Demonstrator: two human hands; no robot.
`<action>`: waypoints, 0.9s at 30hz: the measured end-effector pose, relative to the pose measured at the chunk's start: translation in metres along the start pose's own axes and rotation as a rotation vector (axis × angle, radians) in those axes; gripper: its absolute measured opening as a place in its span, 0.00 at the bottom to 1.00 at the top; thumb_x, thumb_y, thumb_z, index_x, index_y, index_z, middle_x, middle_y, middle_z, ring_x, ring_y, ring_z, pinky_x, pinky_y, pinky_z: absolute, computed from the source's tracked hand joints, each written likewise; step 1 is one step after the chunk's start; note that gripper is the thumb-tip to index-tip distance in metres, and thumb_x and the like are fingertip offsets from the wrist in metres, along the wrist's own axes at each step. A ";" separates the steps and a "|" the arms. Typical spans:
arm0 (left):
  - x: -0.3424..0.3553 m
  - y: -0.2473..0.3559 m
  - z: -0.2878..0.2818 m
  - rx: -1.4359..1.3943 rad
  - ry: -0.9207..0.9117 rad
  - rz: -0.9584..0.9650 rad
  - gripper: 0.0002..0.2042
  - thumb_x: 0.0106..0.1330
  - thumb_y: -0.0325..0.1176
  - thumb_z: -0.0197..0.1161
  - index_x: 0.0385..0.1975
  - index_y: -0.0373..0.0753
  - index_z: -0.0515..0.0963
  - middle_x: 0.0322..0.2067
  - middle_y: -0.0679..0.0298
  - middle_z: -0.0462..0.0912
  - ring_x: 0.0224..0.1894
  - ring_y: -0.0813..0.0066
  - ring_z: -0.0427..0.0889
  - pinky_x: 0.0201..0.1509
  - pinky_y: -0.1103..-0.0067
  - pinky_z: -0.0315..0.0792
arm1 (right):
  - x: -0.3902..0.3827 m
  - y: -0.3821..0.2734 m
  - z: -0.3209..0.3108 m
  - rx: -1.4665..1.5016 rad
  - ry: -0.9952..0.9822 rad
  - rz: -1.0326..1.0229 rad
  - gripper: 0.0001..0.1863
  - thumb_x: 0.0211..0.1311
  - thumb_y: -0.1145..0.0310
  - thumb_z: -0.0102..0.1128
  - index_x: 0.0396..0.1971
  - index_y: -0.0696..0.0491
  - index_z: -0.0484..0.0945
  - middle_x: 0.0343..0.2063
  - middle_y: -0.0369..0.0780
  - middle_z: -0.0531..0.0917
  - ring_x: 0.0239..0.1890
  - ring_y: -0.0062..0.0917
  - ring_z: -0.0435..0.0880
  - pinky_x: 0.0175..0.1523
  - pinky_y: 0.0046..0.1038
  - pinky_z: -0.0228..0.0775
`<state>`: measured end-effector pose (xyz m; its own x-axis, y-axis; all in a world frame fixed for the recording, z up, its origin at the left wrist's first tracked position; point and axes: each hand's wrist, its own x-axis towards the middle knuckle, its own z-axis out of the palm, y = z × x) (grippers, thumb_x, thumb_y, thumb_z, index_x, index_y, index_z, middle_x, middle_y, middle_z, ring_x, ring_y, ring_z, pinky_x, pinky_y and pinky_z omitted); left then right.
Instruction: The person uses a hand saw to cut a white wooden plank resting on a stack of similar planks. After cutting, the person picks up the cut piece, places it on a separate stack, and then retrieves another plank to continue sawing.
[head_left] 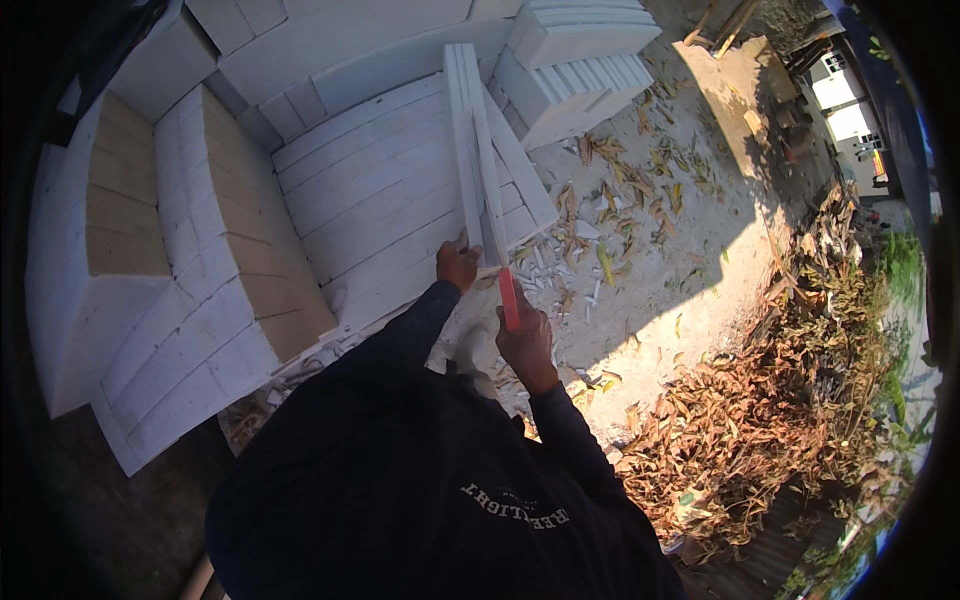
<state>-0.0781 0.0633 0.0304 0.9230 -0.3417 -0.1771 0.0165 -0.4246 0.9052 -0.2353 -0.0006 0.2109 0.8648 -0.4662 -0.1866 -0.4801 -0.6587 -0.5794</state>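
Observation:
Long, narrow white strips (462, 130) lie on top of a low stack of white blocks (370, 185), pointing away from me. At their near end my left hand (459, 266) is closed, its fingers bent against the strip's left side. To the right, my right hand (527, 345) is wrapped round a red, flat, bar-like tool (510, 300). The tool's far end meets the near end of the right-hand strip, and its exact kind is unclear. Small white offcuts (540, 277) are scattered on the ground just beyond the right hand.
Stepped stacks of white blocks (185, 215) rise on the left. More blocks (575, 85) are piled at the far right of the low stack. Dry leaves (760, 410) heap up on the right, beside sandy ground (650, 230) littered with leaves. Buildings (845, 110) stand farther off.

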 end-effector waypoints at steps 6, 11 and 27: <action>0.003 -0.005 0.006 -0.050 0.011 0.019 0.28 0.63 0.34 0.70 0.63 0.27 0.75 0.41 0.37 0.85 0.44 0.49 0.88 0.50 0.66 0.78 | -0.002 0.002 0.020 -0.068 0.273 -0.308 0.25 0.64 0.73 0.62 0.61 0.59 0.75 0.29 0.50 0.87 0.33 0.46 0.88 0.38 0.42 0.77; 0.002 -0.008 0.006 -0.015 0.014 -0.014 0.30 0.63 0.34 0.70 0.63 0.27 0.74 0.43 0.36 0.85 0.48 0.48 0.87 0.54 0.66 0.76 | 0.005 0.004 -0.035 0.466 0.035 0.004 0.16 0.61 0.72 0.67 0.48 0.62 0.82 0.27 0.42 0.83 0.30 0.19 0.76 0.41 0.26 0.73; -0.004 0.009 -0.004 -0.065 -0.033 -0.036 0.29 0.63 0.33 0.70 0.63 0.24 0.73 0.46 0.35 0.85 0.50 0.50 0.87 0.56 0.69 0.76 | 0.025 0.003 -0.002 0.431 0.235 -0.057 0.16 0.63 0.72 0.68 0.48 0.63 0.83 0.30 0.48 0.86 0.32 0.26 0.85 0.41 0.31 0.75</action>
<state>-0.0796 0.0644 0.0412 0.9081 -0.3553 -0.2216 0.0751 -0.3823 0.9210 -0.2157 -0.0154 0.2065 0.8076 -0.5897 0.0098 -0.2855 -0.4054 -0.8684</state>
